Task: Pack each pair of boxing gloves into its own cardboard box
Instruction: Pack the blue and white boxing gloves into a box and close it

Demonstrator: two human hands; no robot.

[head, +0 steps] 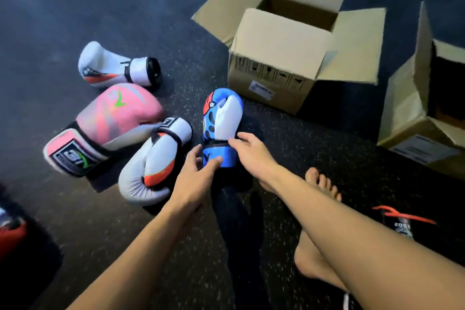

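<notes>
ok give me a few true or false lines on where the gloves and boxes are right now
1. The left hand and the right hand both touch the blue glove near its cuff. True.
2. The cardboard box behind the blue glove has its flaps shut. False: its flaps stand open.
3. The pink glove lies inside a box. False: it lies on the floor.
4. The far white glove and the near white glove both lie outside the boxes. True.

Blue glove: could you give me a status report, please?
Hands open: left hand and right hand touching blue glove at cuff. Glove not yet boxed. Path to open box clear.
</notes>
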